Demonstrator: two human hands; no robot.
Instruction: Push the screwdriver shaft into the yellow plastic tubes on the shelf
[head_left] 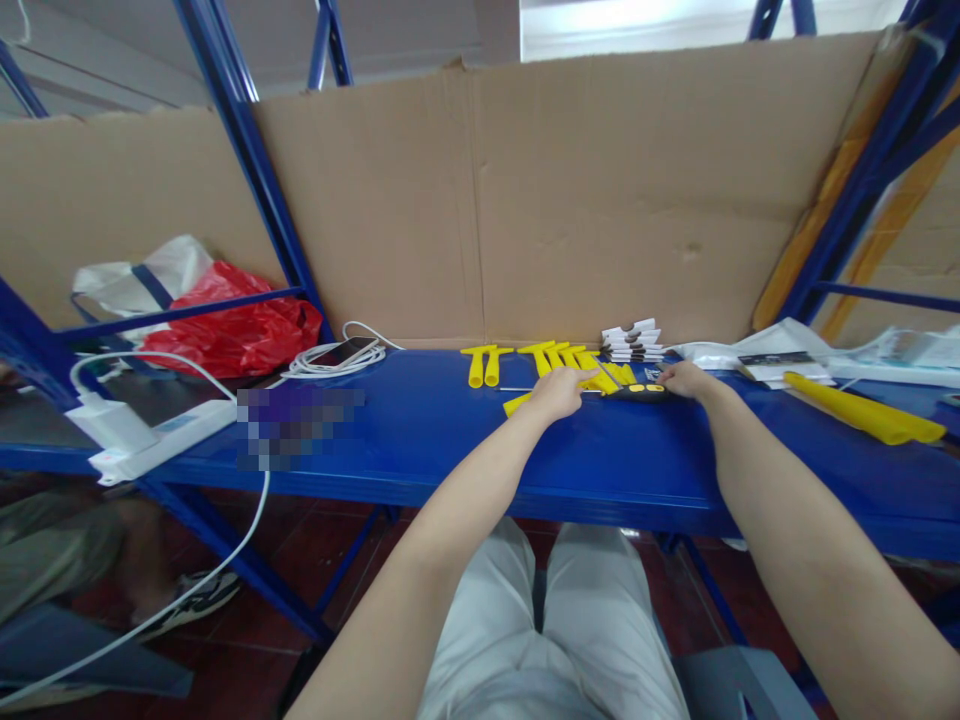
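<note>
My left hand (556,394) is closed around a yellow T-shaped plastic tool; its tube end (516,406) sticks out below the hand, and the index finger stretches toward its head. A screwdriver with a black and yellow handle (637,394) lies on the blue shelf, its thin shaft passing by my left hand. My right hand (686,381) has its fingertips pinched together at the handle's end, beside a small dark-and-white piece (652,373); what they grip is unclear. Several yellow T-shaped tools (541,360) lie in a row behind my left hand.
Folded white papers (632,342) are stacked against the cardboard backing (600,200). At right lie a yellow sleeve-like piece (870,408) and white plastic bags (787,340). A power strip (165,440), coiled white cable (330,362) and red bag (240,320) occupy the left. Another person's leg shows lower left.
</note>
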